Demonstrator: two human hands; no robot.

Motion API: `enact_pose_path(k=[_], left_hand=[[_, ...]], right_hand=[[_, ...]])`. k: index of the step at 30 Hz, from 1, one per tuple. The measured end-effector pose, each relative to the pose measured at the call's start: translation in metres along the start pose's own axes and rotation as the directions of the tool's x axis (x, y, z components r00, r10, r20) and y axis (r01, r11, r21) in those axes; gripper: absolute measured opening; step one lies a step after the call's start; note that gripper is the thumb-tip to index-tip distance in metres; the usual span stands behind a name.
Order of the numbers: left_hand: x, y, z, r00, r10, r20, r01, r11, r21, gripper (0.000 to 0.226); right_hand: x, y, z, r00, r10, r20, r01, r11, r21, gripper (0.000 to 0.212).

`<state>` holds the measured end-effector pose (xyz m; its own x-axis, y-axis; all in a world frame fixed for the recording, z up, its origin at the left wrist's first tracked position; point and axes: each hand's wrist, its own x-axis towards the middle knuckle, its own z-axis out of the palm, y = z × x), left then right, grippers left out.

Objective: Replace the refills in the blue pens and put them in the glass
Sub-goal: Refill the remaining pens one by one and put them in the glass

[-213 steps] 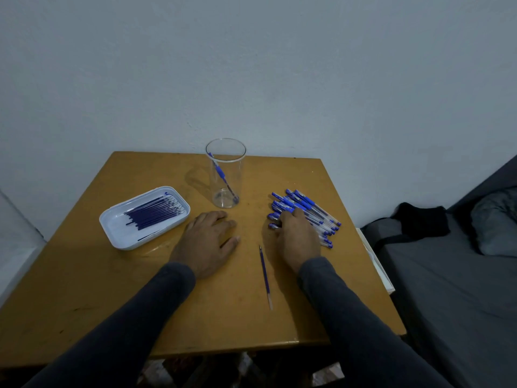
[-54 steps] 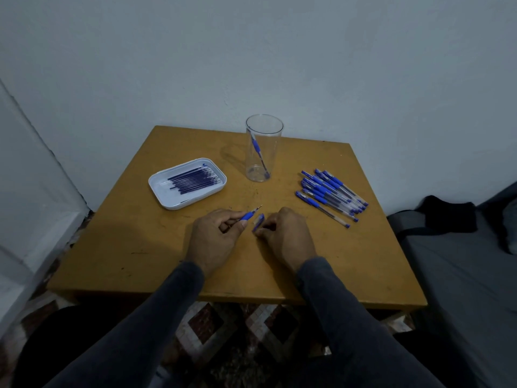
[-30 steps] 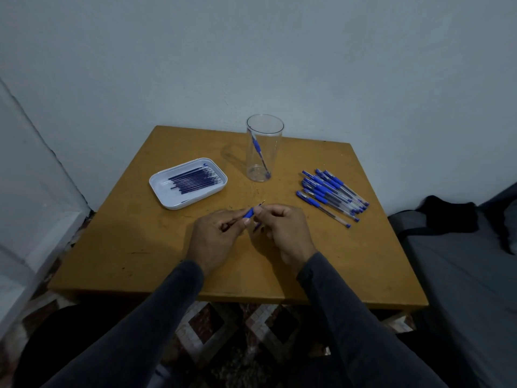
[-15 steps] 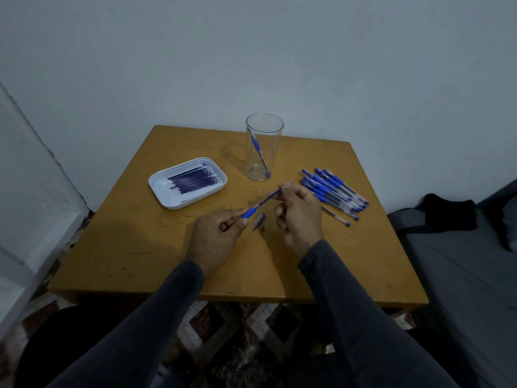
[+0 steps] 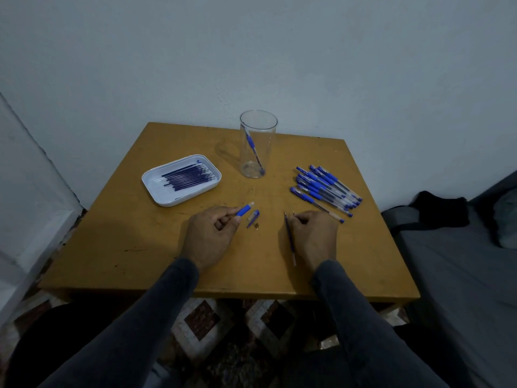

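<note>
My left hand (image 5: pixel 208 236) grips a pen barrel (image 5: pixel 244 210) by its blue grip, open end up and to the right. A blue cap (image 5: pixel 253 217) and a small tip piece (image 5: pixel 256 225) lie on the table just right of it. My right hand (image 5: pixel 314 236) rests on the table and pinches the upper end of a thin dark refill (image 5: pixel 290 240), which lies along the hand's left side. The clear glass (image 5: pixel 258 127) stands at the back with one blue pen (image 5: pixel 252 148) in it. Several blue pens (image 5: pixel 324 189) are piled on the right.
A white tray (image 5: pixel 156 193) holding several dark refills (image 5: pixel 187 175) sits at the back left of the wooden table (image 5: pixel 126 247). A grey bed (image 5: pixel 461 270) with a black cloth (image 5: pixel 440 211) stands to the right. White walls close the back and left.
My right hand pulled the refill out of the barrel, up and to the right, then brought it down to the table on the right. My left hand kept holding the barrel.
</note>
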<state>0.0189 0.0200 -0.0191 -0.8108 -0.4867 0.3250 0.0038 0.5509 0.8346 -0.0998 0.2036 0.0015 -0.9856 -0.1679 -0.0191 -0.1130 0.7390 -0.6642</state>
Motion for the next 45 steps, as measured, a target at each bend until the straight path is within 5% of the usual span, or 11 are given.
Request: enact_pose_path(k=[29, 37, 45], left_hand=[[0.0, 0.0, 0.0, 1.0, 0.006, 0.001, -0.006, 0.999, 0.052, 0.027], [0.006, -0.001, -0.017, 0.994, -0.058, -0.097, 0.057, 0.998, -0.013, 0.026], [0.01, -0.033, -0.085, 0.953, -0.038, -0.302, 0.048, 0.998, 0.026, 0.027]], right_hand=[[-0.007, 0.0, 0.008, 0.996, -0.066, 0.058, 0.074, 0.985, -0.155, 0.02], [-0.013, -0.049, 0.006, 0.949, -0.303, 0.085, 0.315, 0.922, -0.227, 0.032], [0.005, -0.127, 0.06, 0.806, -0.528, 0.266, 0.584, 0.781, -0.219, 0.024]])
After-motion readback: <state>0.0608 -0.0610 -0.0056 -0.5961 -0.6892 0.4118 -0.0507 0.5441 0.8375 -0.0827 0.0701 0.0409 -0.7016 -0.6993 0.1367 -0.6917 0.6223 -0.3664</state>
